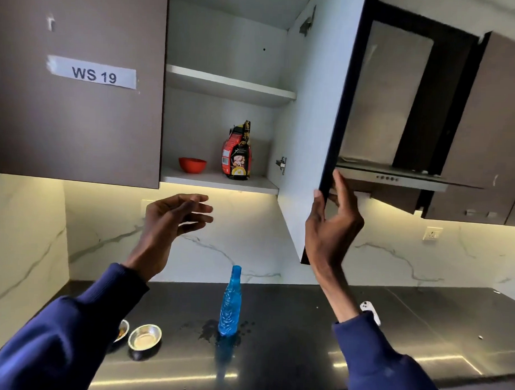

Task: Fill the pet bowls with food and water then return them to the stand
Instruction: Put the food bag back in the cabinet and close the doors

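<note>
The head camera looks up at an open wall cabinet point(224, 106) above a dark counter point(304, 327). On the lower shelf point(210, 180) of the cabinet a red and black food bag point(236, 153) stands upright, its long axis vertical and its crumpled top pointing up. A red bowl point(192, 164) sits to the left of it, apart from it.

The right hand point(331, 223) holds the free edge of the open cabinet door point(308, 138); its grip is clamped on that edge, thumb on the inner white face, fingers behind. The left hand point(173, 218) is raised in the air below the shelf, fingers apart and pointing right, holding nothing.

On the counter a blue water bottle point(230, 304) stands upright, neck pointing up, with wet spots around its base. To the left, near the counter's front, a metal pet bowl point(144, 336) sits open side up. A second pet bowl point(123, 330), just beside it, is mostly hidden by the left sleeve point(70, 340); something brownish is inside, hard to make out. A white object point(370, 311) behind the right sleeve is partly hidden.
</note>
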